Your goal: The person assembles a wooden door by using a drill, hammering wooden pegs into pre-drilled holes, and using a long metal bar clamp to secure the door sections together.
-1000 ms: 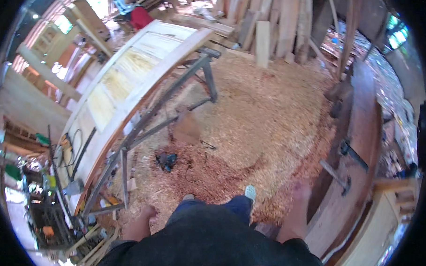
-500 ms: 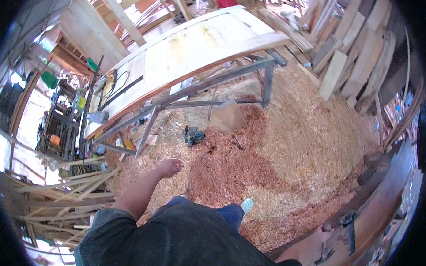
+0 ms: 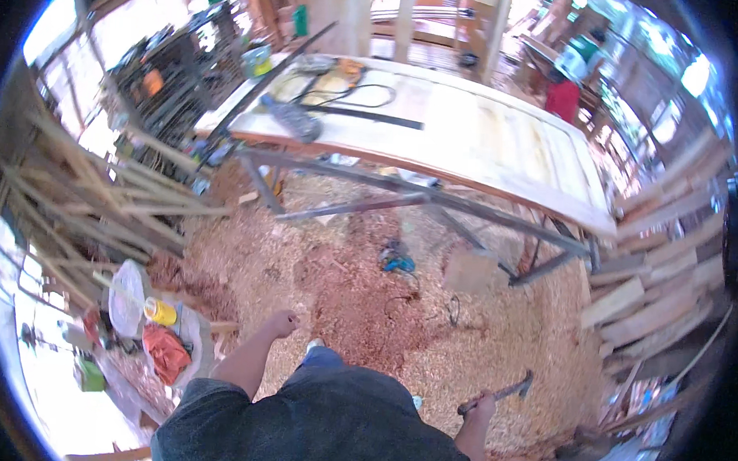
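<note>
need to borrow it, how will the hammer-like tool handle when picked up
The hammer-like tool will probably feel stiff: its handle looks straight. It is likely head-heavy, as its dark head sits at the end away from the right hand. It might twist in a loose grip, since that head juts sideways.

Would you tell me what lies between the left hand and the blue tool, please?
The head view shows wood shavings between the left hand and blue tool.

Carpentry workshop: wood shavings [image 3: 536, 342] underfoot, piled planks [image 3: 614, 303].
</note>
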`<state>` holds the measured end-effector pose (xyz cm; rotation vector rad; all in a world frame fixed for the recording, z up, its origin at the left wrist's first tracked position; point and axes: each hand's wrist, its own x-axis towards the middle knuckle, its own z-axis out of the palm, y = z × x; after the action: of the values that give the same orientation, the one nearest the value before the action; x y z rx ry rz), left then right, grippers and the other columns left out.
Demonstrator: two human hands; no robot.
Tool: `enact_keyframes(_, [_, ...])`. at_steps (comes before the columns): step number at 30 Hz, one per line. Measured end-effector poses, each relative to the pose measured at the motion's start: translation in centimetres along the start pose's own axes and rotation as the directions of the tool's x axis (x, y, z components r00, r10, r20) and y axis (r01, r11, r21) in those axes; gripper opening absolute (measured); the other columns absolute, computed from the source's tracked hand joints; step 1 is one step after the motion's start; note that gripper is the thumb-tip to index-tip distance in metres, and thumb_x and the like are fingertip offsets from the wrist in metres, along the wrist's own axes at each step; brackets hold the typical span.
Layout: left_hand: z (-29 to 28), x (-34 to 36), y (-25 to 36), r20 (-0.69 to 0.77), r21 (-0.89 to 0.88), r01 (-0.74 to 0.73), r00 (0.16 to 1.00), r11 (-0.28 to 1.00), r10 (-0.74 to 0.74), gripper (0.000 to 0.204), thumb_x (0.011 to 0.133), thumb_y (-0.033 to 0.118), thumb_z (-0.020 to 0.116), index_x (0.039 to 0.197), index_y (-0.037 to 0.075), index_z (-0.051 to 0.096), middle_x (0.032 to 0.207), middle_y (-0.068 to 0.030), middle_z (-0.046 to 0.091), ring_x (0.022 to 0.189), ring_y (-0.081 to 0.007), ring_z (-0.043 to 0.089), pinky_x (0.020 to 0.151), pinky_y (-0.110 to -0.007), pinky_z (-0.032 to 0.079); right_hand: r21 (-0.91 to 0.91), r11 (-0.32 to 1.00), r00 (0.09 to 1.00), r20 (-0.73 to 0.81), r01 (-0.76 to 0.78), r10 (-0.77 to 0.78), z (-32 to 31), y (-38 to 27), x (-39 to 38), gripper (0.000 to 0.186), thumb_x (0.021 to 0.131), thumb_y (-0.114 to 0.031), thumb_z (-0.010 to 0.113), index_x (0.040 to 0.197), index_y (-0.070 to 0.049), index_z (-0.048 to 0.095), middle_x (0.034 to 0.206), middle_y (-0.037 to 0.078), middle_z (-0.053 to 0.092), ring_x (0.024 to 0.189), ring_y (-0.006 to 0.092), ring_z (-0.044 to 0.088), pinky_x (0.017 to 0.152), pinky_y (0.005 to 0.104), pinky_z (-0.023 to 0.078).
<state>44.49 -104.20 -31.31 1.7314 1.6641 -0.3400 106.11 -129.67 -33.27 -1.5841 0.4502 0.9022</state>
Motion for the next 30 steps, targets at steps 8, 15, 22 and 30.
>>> enact_keyframes(8, [0.2, -3.6, -22.8, -0.148, -0.4, 0.232, 0.939, 0.887, -0.312, 0.037, 0.088, 0.041, 0.07, 0.103, 0.007, 0.072, 0.099, -0.0176, 0.074, 0.095, -0.0363, 0.071, 0.085, -0.045, 0.055, 0.181, 0.919, 0.723, 0.572, 0.35, -0.388, 34.7, 2.4, -17.7, 0.008, 0.088, -0.013, 0.061, 0.087, -0.01, 0.053, 0.064, 0.0, 0.048, 0.049, 0.0146, 0.046, 0.046, 0.031, 0.041])
enact_keyframes(15, [-3.9, -2.4, -32.0, -0.269, -0.849, 0.077, 0.789, 0.523, -0.552, 0.022, 0.094, 0.026, 0.07, 0.102, 0.006, 0.071, 0.084, -0.0083, 0.072, 0.073, -0.0184, 0.068, 0.069, -0.036, 0.055, -0.171, 0.713, 0.494, 0.825, 0.68, -0.273, 55.4, 1.8, -33.6, 0.015, 0.083, -0.006, 0.065, 0.093, -0.008, 0.054, 0.067, 0.002, 0.052, 0.053, 0.0136, 0.051, 0.048, 0.0289, 0.041])
enact_keyframes(22, [-20.7, -1.0, -32.7, -0.248, -0.969, -0.178, 0.721, 0.173, -0.647, 0.015, 0.101, 0.013, 0.061, 0.102, 0.002, 0.071, 0.081, 0.0017, 0.065, 0.068, -0.006, 0.058, 0.059, -0.022, 0.047, -0.013, 0.768, 0.319, 0.914, 0.64, -0.25, 74.2, 10.6, -36.8, 0.023, 0.084, 0.002, 0.07, 0.096, -0.009, 0.054, 0.077, 0.002, 0.055, 0.06, 0.0134, 0.054, 0.055, 0.0303, 0.046])
enact_keyframes(30, [-45.1, 7.0, -40.1, -0.541, -0.816, -0.522, 0.538, 0.249, -0.646, 0.021, 0.102, 0.015, 0.061, 0.119, 0.004, 0.068, 0.088, 0.0023, 0.064, 0.078, -0.0052, 0.058, 0.068, -0.021, 0.046, -0.168, 0.677, 0.297, 0.952, 0.717, -0.078, 92.6, 16.5, -44.8, 0.012, 0.086, -0.005, 0.068, 0.085, -0.009, 0.056, 0.063, -0.004, 0.05, 0.048, 0.0086, 0.048, 0.046, 0.0269, 0.039])
